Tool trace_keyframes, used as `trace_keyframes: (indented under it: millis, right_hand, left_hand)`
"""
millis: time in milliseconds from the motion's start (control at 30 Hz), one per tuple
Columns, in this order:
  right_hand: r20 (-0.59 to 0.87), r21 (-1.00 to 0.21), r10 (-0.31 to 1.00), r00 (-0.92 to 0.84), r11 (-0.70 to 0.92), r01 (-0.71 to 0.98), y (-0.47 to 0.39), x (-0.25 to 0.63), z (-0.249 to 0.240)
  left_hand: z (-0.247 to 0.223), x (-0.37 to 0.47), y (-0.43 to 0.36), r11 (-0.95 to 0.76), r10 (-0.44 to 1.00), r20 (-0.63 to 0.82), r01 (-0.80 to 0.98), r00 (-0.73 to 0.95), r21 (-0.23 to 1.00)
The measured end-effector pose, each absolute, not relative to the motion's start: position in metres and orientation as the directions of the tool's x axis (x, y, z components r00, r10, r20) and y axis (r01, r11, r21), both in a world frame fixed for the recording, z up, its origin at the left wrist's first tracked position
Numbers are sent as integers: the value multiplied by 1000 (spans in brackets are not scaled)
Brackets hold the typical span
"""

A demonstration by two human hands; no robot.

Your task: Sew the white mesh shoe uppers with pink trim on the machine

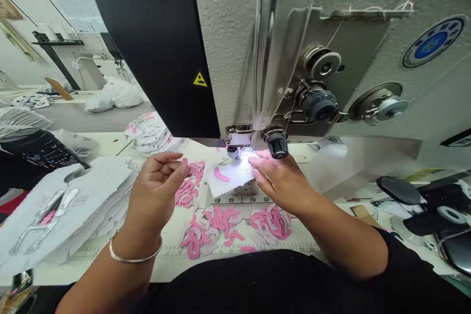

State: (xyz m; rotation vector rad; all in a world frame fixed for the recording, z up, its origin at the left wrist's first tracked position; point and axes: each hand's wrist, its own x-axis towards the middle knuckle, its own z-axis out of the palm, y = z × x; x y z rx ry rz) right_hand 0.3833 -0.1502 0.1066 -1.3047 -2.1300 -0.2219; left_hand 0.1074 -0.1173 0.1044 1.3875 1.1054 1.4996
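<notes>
Under the presser foot (235, 153) of a sewing machine lies a white textured fabric piece (239, 176) with a curved pink patch (221, 174) near its left end. My right hand (281, 179) grips the right edge of this fabric, thumb and fingers close to the lit needle area. Left of the machine bed, my left hand (160, 176) is raised with thumb and forefinger pinched on a small pink fabric piece (184, 162); the fingers partly cover it. Loose pink cut pieces lie just beyond it in a small heap (187, 192).
More pink and white cut pieces (221, 221) lie in front of the bed, along a printed ruler strip (172, 251). Stacked white fabric panels (106, 201) stand at left, with another stack (156, 132) behind. The machine head (228, 59) overhangs the work. Black thread spools (437, 218) sit at right.
</notes>
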Motion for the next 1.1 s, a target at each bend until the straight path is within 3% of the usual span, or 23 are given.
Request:
trace_keyframes:
  millis: [67,133,233,367,467,600,800,933,1100]
  right_hand:
    - [593,-172,739,-319,503,847,-151,383,108]
    - [591,-168,735,-332,515,840,-151,382,109]
    - [586,-166,726,-359,541,824,-153,382,111]
    - [590,-177,722,-360,551,816,-152,382,109]
    - [612,-192,707,-354,567,801,-151,382,106]
    - [623,-221,693,-363,601,768,-149,380,106]
    - [675,-128,640,-367,592,796,-154,379,102]
    - [681,-82,626,-381,582,809,-157,377,100]
    - [698,-42,608,-378,562,826,-158,375,98]
  left_hand:
    - [118,120,-124,-228,970,230,-35,73,973]
    - [127,130,-125,-189,969,182,32,165,981]
    - [135,142,-122,-193,966,149,205,210,959]
    - [142,156,-116,-297,946,187,485,263,822]
    - [140,165,-111,-326,934,193,491,302,808]
    - [131,172,-106,-200,959,63,497,278,844]
    - [123,170,-106,-141,937,26,309,349,941]
    - [128,168,-109,-161,944,16,420,328,893]
    - [129,169,-108,-249,954,108,537,280,806]
